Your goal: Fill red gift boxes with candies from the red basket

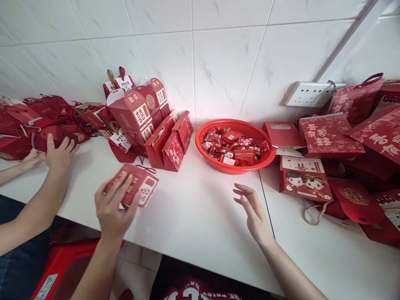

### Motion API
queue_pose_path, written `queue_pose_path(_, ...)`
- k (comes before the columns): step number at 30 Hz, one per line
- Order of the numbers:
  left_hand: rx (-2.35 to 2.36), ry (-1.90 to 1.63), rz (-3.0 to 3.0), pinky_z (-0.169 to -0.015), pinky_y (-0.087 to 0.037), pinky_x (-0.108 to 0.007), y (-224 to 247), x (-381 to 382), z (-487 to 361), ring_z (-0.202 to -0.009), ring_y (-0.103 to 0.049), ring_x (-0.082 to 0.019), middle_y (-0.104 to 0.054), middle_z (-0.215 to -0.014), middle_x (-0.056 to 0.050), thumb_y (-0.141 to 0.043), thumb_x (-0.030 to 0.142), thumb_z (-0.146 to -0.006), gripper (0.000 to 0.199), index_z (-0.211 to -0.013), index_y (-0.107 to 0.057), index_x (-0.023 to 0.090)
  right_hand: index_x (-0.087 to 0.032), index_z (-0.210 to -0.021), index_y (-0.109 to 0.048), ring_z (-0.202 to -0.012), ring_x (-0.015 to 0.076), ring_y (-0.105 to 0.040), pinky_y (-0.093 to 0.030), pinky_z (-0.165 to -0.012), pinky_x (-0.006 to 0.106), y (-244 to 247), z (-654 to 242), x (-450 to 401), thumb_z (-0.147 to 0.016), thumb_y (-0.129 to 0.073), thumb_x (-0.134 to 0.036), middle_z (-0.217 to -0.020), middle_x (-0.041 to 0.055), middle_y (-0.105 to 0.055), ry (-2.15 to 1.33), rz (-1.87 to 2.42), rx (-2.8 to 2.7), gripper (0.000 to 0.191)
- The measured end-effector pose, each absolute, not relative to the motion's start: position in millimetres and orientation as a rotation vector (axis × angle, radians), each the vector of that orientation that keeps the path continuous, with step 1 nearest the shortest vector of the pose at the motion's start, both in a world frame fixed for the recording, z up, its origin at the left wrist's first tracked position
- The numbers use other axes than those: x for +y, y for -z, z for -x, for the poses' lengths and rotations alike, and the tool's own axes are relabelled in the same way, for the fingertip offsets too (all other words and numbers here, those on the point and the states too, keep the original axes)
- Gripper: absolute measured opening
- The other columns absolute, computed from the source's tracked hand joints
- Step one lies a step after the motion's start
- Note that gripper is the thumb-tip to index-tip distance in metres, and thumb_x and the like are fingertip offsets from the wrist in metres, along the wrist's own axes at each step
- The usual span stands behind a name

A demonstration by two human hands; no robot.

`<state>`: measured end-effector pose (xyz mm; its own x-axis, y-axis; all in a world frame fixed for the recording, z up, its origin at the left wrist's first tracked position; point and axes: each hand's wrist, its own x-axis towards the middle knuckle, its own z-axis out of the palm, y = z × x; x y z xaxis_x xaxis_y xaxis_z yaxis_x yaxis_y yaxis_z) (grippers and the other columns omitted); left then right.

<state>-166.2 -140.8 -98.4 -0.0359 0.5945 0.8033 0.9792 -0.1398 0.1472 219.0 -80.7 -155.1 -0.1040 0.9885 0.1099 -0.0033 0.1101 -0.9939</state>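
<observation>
My left hand [114,208] grips a red gift box [139,185] with a dark ribbon handle, held just above the white table left of centre. Its fingers lie across the box's printed face. My right hand [253,210] hangs over the table with fingers apart and nothing in them. Beyond it sits a red plastic basket [203,156] of small red-wrapped sweets [233,143]. Behind the held box, several red boxes [170,146] stand side by side. Taller stacked boxes [134,110] with white double-happiness panels rise next to them.
At right lies a heap of red boxes and bags, among them a box with a cartoon couple [306,181], below a white power strip [312,95]. On the left, a co-worker's hands [59,152] handle a red box before another pile [46,110]. A red stool [59,266] stands below.
</observation>
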Motion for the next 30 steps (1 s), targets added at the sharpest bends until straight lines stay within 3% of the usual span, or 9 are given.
queue_pose_path(9, -1.9, 0.832, 1.712, -0.118, -0.026, -0.047, 134.6, -63.0, 241.2, -0.129, -0.053, -0.029, -0.059, -0.139, -0.014, -0.059, 0.034, -0.091, 0.044, -0.13, -0.063, 0.015, -0.03, -0.126, -0.052, -0.117, 0.0268, -0.058, -0.05, -0.097, 0.047, 158.4, -220.3, -75.7, -0.098, -0.049, -0.051, -0.14, 0.0086, -0.05, -1.224, 1.096, -1.315, 0.036)
queue_pose_path(17, -1.94, 0.751, 1.684, -0.119, -0.022, -0.044, 134.1, -46.7, 251.2, -0.137, -0.046, -0.027, -0.058, -0.141, -0.01, -0.052, 0.04, -0.096, 0.043, -0.132, -0.062, 0.018, -0.031, -0.125, -0.052, -0.108, 0.0234, -0.062, -0.051, -0.094, 0.043, 159.0, -221.6, -73.1, -0.098, -0.05, -0.051, -0.139, 0.0067, -0.05, -1.245, 1.103, -1.307, 0.034)
queue_pose_path(30, -1.929, 0.714, 1.74, -0.123, -0.014, -0.047, 132.5, -36.8, 252.5, -0.142, -0.04, -0.027, -0.052, -0.146, -0.014, -0.047, 0.038, -0.096, 0.048, -0.138, -0.055, 0.017, -0.031, -0.125, -0.052, -0.106, 0.0226, -0.063, -0.05, -0.095, 0.043, 158.1, -222.2, -73.0, -0.098, -0.05, -0.052, -0.139, 0.0059, -0.051, -1.221, 1.139, -1.353, 0.034)
